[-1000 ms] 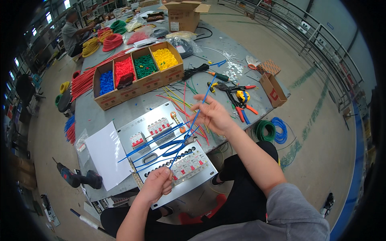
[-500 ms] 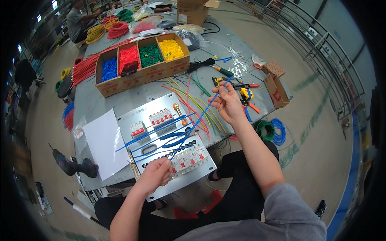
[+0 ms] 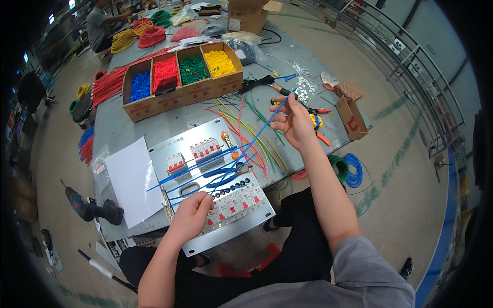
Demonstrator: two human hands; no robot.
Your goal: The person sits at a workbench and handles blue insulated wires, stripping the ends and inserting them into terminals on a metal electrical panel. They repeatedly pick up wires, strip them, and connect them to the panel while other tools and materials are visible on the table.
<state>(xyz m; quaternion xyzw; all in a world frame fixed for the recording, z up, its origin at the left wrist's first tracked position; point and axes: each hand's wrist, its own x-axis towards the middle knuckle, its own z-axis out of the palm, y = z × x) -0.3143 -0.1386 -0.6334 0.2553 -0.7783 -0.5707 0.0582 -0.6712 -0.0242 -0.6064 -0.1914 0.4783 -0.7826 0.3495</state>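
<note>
A blue wire (image 3: 267,123) slants across the metal mounting panel (image 3: 202,132) between my two hands. My right hand (image 3: 297,122) is raised beyond the panel's right side, pinching the upper end between thumb and forefinger, other fingers loosely spread. Low over the panel, my left hand (image 3: 191,216) is closed around the lower end. Beside that hand is a row of circuit breakers (image 3: 232,209) with red switches. Two more breaker groups, a wide one (image 3: 207,149) and a narrow one (image 3: 175,164), sit farther up. Other blue wires and blue-handled pliers (image 3: 243,169) lie across the panel.
A divided cardboard box (image 3: 182,101) of blue, red, green and yellow caps stands behind the panel. White paper (image 3: 131,185) and a cordless drill (image 3: 91,208) are left. Cut coloured wires (image 3: 251,131), a tape measure (image 3: 316,121) and a small carton (image 3: 353,117) are right.
My left hand has shifted slightly left and up, uncovering more of the lower breakers. My right hand has risen slightly, still gripping the blue wire.
</note>
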